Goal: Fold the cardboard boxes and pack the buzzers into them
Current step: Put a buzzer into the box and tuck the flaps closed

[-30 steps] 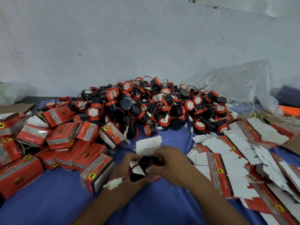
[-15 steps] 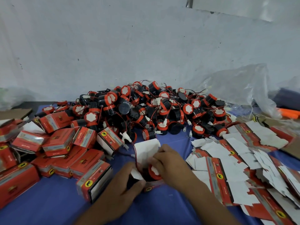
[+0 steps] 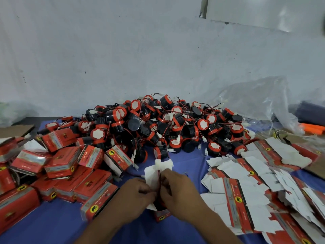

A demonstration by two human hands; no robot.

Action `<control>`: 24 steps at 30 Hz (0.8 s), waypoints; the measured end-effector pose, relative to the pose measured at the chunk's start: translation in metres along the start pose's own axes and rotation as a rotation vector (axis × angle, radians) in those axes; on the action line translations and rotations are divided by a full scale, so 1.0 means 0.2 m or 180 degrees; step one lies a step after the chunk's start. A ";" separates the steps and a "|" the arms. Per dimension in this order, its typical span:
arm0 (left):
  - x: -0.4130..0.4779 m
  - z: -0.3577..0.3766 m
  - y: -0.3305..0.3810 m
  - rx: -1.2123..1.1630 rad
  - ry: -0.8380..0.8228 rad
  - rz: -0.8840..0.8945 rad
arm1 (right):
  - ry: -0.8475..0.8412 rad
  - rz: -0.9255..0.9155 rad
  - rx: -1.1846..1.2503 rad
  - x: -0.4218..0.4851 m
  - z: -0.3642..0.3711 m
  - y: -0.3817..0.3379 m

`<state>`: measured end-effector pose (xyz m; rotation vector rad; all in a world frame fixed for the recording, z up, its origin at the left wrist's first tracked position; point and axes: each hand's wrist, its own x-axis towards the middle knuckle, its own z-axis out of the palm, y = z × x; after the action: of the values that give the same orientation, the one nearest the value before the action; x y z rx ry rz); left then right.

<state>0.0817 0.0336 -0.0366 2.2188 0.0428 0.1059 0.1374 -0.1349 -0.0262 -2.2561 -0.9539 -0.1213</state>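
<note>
Head view: both forearms reach in from the bottom edge over a blue table cover [image 3: 52,224].
Left hand [image 3: 135,194]: fingers curled round the left side of a small red carton [image 3: 161,214] that stands open on the cover, gripping it.
Right hand [image 3: 179,189]: closed over the carton's top from the right, pinching the red wire [image 3: 159,175] where it rises out of the opening.
Buzzer in the carton: hidden by the hands; only its wire and white connector [image 3: 158,163] show, lying against the raised white flap [image 3: 153,173].
Left of the hands: folded red boxes [image 3: 66,166] heaped together, some on their sides, one lying just beside the left wrist.
Right of the hands: flat unfolded carton blanks [image 3: 246,196], white inner faces and red printed strips, spread in an overlapping pile.
Beyond the hands: a mound of loose black-and-red buzzers [image 3: 167,125] with tangled red wires and white plugs, in the middle of the table.
Far right: crumpled clear plastic bag [image 3: 260,101] and an orange object [image 3: 313,128] behind the blanks.
Back: a white wall [image 3: 123,50].
</note>
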 end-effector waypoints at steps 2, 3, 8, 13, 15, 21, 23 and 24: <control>0.02 -0.01 0.02 0.0071 -0.0107 -0.0060 | 0.0156 0.0024 0.0567 -0.01 -0.02 0.00; 0.03 -0.01 0.03 0.0120 -0.0197 -0.0081 | 0.0267 -0.0073 0.0756 -0.01 -0.03 -0.01; 0.00 0.01 0.06 0.0140 0.0084 -0.0300 | 0.0332 -0.0486 0.0965 -0.02 -0.04 -0.04; -0.02 0.02 0.09 -0.0303 0.0517 -0.0577 | 0.0293 -0.0500 0.0803 -0.05 -0.05 -0.02; -0.02 0.03 0.10 -0.0405 0.0521 -0.0661 | 0.0252 -0.0252 0.0852 -0.05 -0.05 -0.03; -0.02 0.04 0.12 -0.0836 0.0403 -0.1195 | -0.0222 -0.0021 0.1262 -0.08 -0.06 -0.03; 0.03 0.01 0.12 -0.0830 0.0228 -0.1265 | -0.0580 0.0002 0.1266 -0.09 -0.10 -0.01; 0.05 -0.01 0.13 -0.0753 0.0125 -0.1227 | -0.0708 -0.0081 0.1176 -0.09 -0.12 0.00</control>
<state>0.0906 0.0198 -0.0149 1.9348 0.4538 -0.0564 0.1292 -0.1603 -0.0144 -1.9415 -1.0255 0.2796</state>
